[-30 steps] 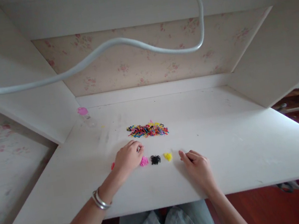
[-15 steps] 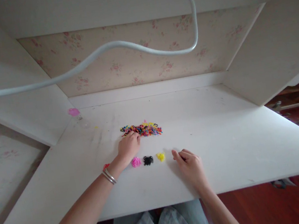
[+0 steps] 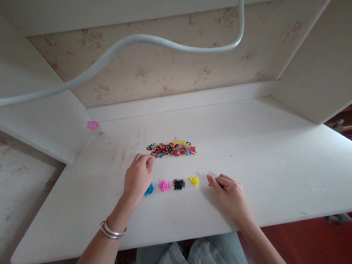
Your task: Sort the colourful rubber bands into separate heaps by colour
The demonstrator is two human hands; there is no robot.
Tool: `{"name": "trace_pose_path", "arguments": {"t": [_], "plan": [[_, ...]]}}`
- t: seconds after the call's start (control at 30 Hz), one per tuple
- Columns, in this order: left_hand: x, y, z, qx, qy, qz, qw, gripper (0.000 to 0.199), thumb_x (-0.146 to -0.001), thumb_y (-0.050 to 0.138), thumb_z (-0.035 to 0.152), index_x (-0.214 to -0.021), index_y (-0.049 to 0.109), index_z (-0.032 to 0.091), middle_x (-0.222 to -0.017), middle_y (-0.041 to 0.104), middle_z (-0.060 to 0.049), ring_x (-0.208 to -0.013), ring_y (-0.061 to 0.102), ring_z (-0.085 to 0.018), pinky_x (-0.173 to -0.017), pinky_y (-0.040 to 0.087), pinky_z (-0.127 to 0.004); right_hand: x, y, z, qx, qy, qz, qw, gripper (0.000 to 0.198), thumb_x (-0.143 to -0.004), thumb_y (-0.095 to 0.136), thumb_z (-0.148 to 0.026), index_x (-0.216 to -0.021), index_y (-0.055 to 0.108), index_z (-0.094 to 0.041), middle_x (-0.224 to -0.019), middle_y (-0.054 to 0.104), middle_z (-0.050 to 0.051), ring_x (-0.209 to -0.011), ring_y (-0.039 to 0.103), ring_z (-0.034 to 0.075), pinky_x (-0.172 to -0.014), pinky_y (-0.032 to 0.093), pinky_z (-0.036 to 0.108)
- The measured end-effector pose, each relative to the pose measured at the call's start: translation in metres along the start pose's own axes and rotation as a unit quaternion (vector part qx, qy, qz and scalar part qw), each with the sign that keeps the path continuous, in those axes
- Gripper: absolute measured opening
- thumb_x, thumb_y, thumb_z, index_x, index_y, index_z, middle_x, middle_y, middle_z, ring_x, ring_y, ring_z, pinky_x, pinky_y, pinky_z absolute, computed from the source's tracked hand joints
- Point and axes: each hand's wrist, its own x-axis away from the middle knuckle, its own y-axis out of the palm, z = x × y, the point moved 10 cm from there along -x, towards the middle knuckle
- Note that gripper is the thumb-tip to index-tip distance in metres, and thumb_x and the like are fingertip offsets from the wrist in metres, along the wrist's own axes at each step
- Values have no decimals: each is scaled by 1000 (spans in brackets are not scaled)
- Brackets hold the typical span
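Note:
A long heap of mixed-colour small rubber bands (image 3: 173, 149) lies on the white desk (image 3: 258, 159). My left hand (image 3: 138, 174) is at the heap's left end, thumb and forefinger pinched together at its edge; whatever is between them is too small to tell. Nearer to me is a row of small sorted piles: blue bands (image 3: 149, 189), partly behind my left hand, pink bands (image 3: 164, 185), black bands (image 3: 179, 184) and yellow bands (image 3: 194, 181). Right of the yellow pile, my right hand (image 3: 229, 192) rests on the desk with fingers curled closed, their inside hidden.
A white cable (image 3: 150, 39) hangs across the view above the desk. At the back left stands a small clear container (image 3: 103, 138) by a pink piece (image 3: 93, 125). White side panels (image 3: 322, 54) and a floral back wall (image 3: 180, 70) enclose the desk.
My left hand has drawn back leftward from over the heap to its left end, uncovering the blue pile. The right hand stays in place. The view has shifted slightly.

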Motion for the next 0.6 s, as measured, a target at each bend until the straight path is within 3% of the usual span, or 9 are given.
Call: {"name": "trace_pose_path", "arguments": {"t": [0.2, 0.3, 0.4, 0.6], "plan": [[68, -47, -73, 13, -91, 121, 988, 30, -89, 46, 42, -89, 63, 17, -85, 61, -3, -65, 54, -9, -67, 44, -22, 2, 2, -2, 11, 6, -9, 1000, 51, -92, 44, -51, -60, 66, -18, -61, 58, 2, -54, 50, 10, -55, 33, 23], [103, -54, -94, -26, -119, 140, 983, 28, -88, 49, 40, -90, 63, 16, -82, 60, -2, -63, 51, -8, -64, 43, -22, 2, 5, -2, 25, 5, -19, 1000, 51, -92, 44, -51, -61, 66, -18, -62, 59, 2, -54, 51, 10, -55, 32, 23], [118, -48, -98, -50, -122, 131, 983, 28, -89, 48, 39, -91, 64, 17, -82, 61, -3, -62, 52, -9, -63, 43, -21, 1, 7, -3, 34, -5, -21, 999, 51, -91, 43, -52, -60, 66, -19, -64, 61, 3, -55, 52, 10, -55, 33, 23], [111, -38, -83, -102, -106, 117, 982, 27, -89, 49, 39, -93, 66, 19, -85, 64, -2, -64, 55, -9, -59, 40, -21, 4, 5, -2, 42, -4, -15, 999, 51, -92, 44, -51, -60, 66, -19, -63, 60, 2, -55, 52, 10, -56, 33, 23]]}}
